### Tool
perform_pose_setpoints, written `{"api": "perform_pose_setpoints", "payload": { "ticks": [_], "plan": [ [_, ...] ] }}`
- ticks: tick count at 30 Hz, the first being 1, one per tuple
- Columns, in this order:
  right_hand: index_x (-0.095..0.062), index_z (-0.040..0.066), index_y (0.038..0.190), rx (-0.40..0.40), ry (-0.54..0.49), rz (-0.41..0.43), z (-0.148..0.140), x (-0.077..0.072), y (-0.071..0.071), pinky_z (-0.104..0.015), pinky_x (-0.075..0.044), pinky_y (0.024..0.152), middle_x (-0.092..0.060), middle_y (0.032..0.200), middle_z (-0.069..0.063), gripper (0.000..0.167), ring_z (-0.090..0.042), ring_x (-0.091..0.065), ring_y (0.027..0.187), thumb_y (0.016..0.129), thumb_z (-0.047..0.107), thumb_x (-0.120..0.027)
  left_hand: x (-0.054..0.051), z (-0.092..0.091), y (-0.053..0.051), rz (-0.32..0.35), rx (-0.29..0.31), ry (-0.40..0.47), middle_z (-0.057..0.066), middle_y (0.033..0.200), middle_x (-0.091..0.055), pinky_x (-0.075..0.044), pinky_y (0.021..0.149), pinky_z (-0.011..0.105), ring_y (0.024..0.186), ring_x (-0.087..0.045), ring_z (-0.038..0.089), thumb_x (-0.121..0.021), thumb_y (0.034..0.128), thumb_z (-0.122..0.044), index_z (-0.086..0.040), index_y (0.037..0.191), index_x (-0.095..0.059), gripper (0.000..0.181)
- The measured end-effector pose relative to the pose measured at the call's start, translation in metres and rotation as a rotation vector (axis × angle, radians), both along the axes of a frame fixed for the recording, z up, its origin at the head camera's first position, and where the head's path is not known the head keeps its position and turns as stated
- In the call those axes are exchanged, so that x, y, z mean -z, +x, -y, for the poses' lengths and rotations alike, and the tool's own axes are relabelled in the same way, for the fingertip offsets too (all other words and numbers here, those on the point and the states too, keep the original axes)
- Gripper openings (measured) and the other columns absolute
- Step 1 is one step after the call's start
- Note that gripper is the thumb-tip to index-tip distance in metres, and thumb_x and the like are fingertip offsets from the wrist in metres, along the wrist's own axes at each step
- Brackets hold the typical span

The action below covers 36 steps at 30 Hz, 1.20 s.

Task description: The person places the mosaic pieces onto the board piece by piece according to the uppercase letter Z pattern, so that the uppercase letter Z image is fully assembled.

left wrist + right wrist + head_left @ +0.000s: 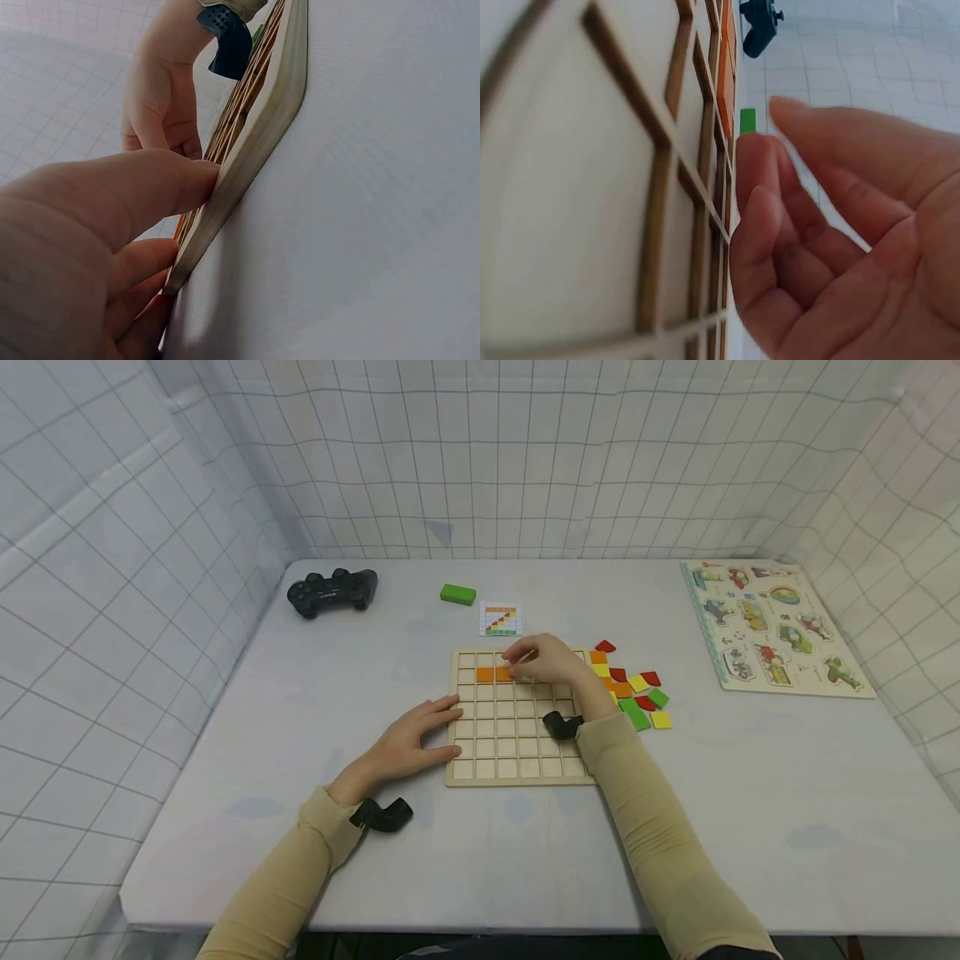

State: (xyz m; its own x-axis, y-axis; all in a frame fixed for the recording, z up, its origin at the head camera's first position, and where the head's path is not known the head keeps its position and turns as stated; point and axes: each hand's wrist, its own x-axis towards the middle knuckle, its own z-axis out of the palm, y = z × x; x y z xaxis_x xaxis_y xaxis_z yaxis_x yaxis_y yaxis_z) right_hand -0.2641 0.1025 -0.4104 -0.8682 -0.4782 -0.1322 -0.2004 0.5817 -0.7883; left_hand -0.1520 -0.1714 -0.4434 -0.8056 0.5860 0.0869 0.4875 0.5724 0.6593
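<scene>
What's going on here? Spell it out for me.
A person is working at a pale wooden grid board. The left hand rests against its left edge; the right hand is over the far rows, right by flat orange tiles set in the second-farthest row. Small flat red, yellow, green and orange pieces lie loose at its right, and a white card with a coloured pattern lies beyond it.
</scene>
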Motion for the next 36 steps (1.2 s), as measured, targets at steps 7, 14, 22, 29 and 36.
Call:
{"api": "perform_pose_setpoints", "payload": {
  "ticks": [7,14,22,29,36],
  "plan": [
    [-0.061,0.002,0.122,-0.014,-0.094,-0.029,-0.022,-0.023,0.005,-0.039,-0.05,0.089,-0.062,0.112,-0.012,0.035,-0.026,-0.059,0.1,0.089,0.015,-0.066,0.0,0.0,0.0,-0.004,-0.001,-0.002,0.008,0.15,-0.032,-0.017,0.116,0.037,0.138,-0.025,0.026,-0.067,0.0867,-0.032,-0.003,0.137,-0.047,0.062],
    [-0.06,0.005,0.124,0.086,-0.164,-0.036,-0.05,-0.039,0.009,-0.04,-0.048,0.09,-0.061,0.114,-0.01,0.04,-0.024,-0.059,0.101,0.088,0.022,-0.067,0.0,0.0,0.001,-0.006,-0.002,-0.006,0.008,0.15,-0.032,-0.017,0.116,0.038,0.138,-0.025,0.026,-0.067,0.0869,-0.033,-0.003,0.138,-0.047,0.062],
    [-0.06,0.008,0.125,0.185,-0.215,-0.016,-0.079,-0.039,0.01,-0.047,-0.047,0.092,-0.059,0.119,-0.011,0.039,-0.025,-0.056,0.106,0.09,0.025,-0.066,0.001,0.0,0.0,-0.006,-0.003,-0.007,0.008,0.15,-0.032,-0.017,0.116,0.036,0.139,-0.025,0.026,-0.067,0.0872,-0.034,-0.004,0.138,-0.047,0.062],
    [-0.056,0.004,0.128,0.234,-0.237,0.016,-0.096,-0.029,0.008,-0.047,-0.047,0.092,-0.058,0.12,-0.013,0.042,-0.025,-0.056,0.105,0.091,0.024,-0.064,0.0,-0.001,0.001,-0.003,-0.007,-0.006,0.008,0.15,-0.032,-0.017,0.116,0.037,0.138,-0.025,0.026,-0.067,0.0868,-0.033,-0.003,0.138,-0.047,0.062],
    [-0.054,0.003,0.13,0.262,-0.224,0.051,-0.11,-0.016,0.005,-0.044,-0.043,0.101,-0.057,0.122,-0.016,0.042,-0.027,-0.055,0.108,0.093,0.02,-0.062,0.001,-0.001,0.001,-0.004,-0.008,-0.007,0.008,0.15,-0.032,-0.017,0.116,0.036,0.138,-0.025,0.026,-0.067,0.0868,-0.033,-0.003,0.138,-0.047,0.062]
  ]
}}
